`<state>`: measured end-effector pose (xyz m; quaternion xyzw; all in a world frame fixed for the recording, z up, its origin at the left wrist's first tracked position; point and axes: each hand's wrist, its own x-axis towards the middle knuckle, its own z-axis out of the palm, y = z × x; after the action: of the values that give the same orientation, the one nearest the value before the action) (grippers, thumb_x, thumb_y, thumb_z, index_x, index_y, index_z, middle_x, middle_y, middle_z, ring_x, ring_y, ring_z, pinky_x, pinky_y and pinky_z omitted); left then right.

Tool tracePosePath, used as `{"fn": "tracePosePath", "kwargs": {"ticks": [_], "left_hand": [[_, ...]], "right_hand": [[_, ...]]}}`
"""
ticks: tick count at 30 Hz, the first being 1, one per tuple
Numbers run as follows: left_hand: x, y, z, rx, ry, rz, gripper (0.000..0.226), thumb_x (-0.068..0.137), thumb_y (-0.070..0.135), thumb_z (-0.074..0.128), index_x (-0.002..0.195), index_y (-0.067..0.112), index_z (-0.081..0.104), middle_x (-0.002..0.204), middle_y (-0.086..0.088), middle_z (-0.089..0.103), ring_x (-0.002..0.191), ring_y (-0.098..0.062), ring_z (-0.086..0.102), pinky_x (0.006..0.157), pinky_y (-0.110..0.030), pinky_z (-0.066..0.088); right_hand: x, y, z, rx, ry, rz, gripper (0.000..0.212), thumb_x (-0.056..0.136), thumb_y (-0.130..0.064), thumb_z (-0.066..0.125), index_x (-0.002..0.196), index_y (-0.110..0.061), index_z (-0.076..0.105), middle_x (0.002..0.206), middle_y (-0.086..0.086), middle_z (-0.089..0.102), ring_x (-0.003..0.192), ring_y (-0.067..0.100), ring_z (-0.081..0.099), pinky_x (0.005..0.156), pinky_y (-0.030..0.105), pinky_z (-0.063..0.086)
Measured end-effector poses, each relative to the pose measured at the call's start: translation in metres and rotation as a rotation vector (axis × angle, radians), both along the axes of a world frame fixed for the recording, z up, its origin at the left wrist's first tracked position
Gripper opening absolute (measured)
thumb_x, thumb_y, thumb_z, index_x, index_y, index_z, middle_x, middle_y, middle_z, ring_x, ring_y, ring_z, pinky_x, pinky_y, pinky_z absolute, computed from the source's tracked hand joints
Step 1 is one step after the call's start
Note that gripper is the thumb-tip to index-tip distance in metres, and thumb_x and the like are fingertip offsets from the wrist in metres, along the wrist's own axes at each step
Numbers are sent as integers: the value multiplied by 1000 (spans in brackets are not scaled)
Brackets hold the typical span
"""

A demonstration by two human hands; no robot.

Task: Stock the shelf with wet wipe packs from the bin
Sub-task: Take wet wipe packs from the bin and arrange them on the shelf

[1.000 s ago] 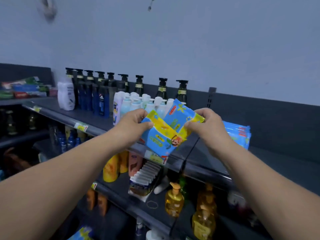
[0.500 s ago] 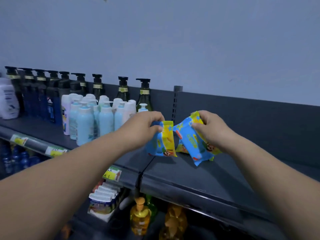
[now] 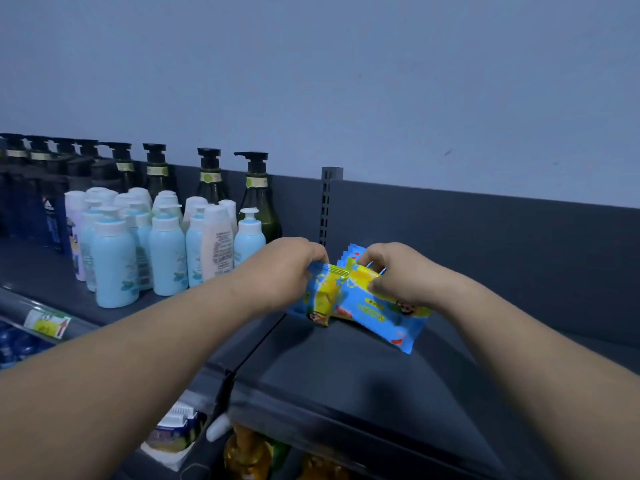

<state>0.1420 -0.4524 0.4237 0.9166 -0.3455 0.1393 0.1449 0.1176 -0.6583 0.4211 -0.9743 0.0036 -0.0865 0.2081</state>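
Wet wipe packs are up at the dark shelf, just right of its seam. Both my forearms stretch forward. My left hand curls its fingers over the top edge of the left pack, held upright. My right hand pinches the right pack near its top, tilted and overlapping the other. I cannot tell whether either touches the shelf. Light blue bottles stand further left.

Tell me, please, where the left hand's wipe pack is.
Head view, centre: the left hand grips the left pack at the shelf, against the right pack in the right hand, just right of the blue bottles.
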Motion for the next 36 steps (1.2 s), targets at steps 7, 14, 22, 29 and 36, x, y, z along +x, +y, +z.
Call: {"fn": "tracePosePath", "kwargs": {"ticks": [7, 14, 22, 29, 36], "left_hand": [[7, 2, 1, 12, -7, 59, 32, 89, 4, 48, 111, 23, 63, 112, 0, 61, 104, -20, 56, 86, -34, 48], [5, -2, -1, 27, 12, 60, 33, 89, 5, 51, 112, 25, 64, 110, 2, 59, 104, -20, 56, 88, -35, 49], [-4, -13, -1, -7, 8, 31, 25, 89, 10, 52, 107, 24, 61, 107, 3, 63, 99, -18, 57, 84, -34, 49], [-9, -26, 8, -78, -64, -21, 15, 84, 11, 55, 92, 20, 46, 85, 3, 56, 83, -21, 54, 65, -33, 42], [-15, -32, 15, -365, -77, -56, 55, 82, 32, 70, 128, 26, 41, 126, 5, 49, 111, -16, 54, 93, -36, 45]], "right_hand": [[16, 5, -13, -146, 11, 63, 47, 85, -12, 68, 127, -29, 57, 124, -5, 61, 100, 15, 56, 74, 25, 46], [7, -8, -20, -191, 23, 16, 70, 83, -8, 69, 143, -30, 41, 143, -6, 49, 126, 17, 49, 98, 31, 44], [-3, -10, -20, 25, -111, 24, 65, 87, -6, 59, 144, -32, 39, 145, -6, 46, 127, 14, 47, 98, 29, 44], [-20, 8, -9, 382, -12, 236, 62, 70, -29, 77, 128, -33, 55, 122, -5, 61, 114, 12, 58, 97, 35, 49], [-33, 7, -17, 671, -167, -11, 20, 86, -12, 69, 72, -16, 54, 63, 0, 51, 58, 15, 52, 57, 31, 51]]}}
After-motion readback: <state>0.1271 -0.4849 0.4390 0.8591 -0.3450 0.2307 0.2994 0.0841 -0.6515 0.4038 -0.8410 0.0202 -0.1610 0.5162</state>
